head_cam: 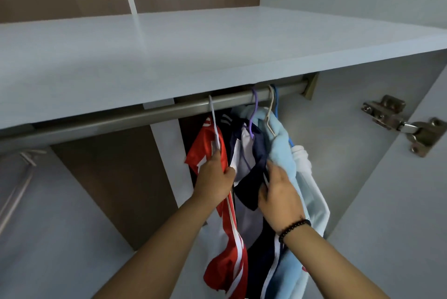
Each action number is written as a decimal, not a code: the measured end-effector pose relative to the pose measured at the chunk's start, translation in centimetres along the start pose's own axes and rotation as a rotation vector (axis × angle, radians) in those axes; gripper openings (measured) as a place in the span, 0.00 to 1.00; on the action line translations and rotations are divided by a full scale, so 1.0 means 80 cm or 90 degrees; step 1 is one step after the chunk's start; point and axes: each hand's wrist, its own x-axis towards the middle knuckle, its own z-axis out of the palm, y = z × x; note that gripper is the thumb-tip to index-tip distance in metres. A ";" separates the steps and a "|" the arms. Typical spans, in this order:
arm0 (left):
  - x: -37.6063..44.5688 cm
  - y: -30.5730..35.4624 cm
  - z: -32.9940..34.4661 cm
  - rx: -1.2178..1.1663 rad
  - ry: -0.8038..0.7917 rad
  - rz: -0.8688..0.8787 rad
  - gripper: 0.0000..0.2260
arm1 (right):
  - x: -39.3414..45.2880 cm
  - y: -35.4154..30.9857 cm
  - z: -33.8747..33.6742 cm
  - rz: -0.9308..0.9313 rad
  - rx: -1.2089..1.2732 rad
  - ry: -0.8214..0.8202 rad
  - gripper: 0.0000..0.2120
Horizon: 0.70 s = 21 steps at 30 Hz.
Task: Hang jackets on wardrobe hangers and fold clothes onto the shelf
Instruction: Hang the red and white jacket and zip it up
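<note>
Gripping the white hanger (216,134) of the red jacket (223,238), hooked on the rail (121,118) under the shelf (169,56), the left hand (214,181) is clenched; the right hand (278,199) pinches the navy jacket (251,185) beside it

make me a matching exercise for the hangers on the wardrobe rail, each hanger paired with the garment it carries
Hangers:
1. white hanger
2. purple hanger
3. beige hanger

Garments:
A. light blue garment
B. red jacket with white stripes
C. navy and white jacket

Pairs: 1-B, 2-C, 3-A

The left hand grips the red jacket at the white hanger; the right hand holds the navy and white jacket's fabric.
</note>
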 end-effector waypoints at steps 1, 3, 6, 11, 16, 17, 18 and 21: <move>0.001 0.001 -0.001 0.002 0.002 0.003 0.21 | 0.000 -0.003 -0.001 0.024 0.042 -0.047 0.17; 0.002 0.007 -0.002 0.006 0.002 0.013 0.16 | 0.000 -0.007 0.001 0.059 0.126 -0.131 0.11; 0.001 0.021 -0.004 -0.012 -0.018 -0.008 0.05 | -0.006 -0.015 0.004 -0.056 0.190 -0.184 0.17; 0.004 0.024 0.005 -0.041 0.019 -0.047 0.17 | 0.007 0.006 -0.008 -0.182 0.095 -0.251 0.14; 0.013 0.029 0.009 0.005 0.054 -0.079 0.14 | 0.037 0.005 -0.038 -0.048 0.287 -0.372 0.10; 0.013 0.030 0.007 0.006 0.055 -0.081 0.13 | 0.045 -0.001 -0.039 0.048 0.393 -0.361 0.12; 0.012 0.030 0.005 0.007 0.055 -0.083 0.11 | 0.054 -0.007 -0.035 0.150 0.496 -0.343 0.14; 0.004 0.028 -0.004 0.011 0.053 -0.068 0.08 | 0.088 -0.026 -0.022 0.387 0.711 -0.318 0.15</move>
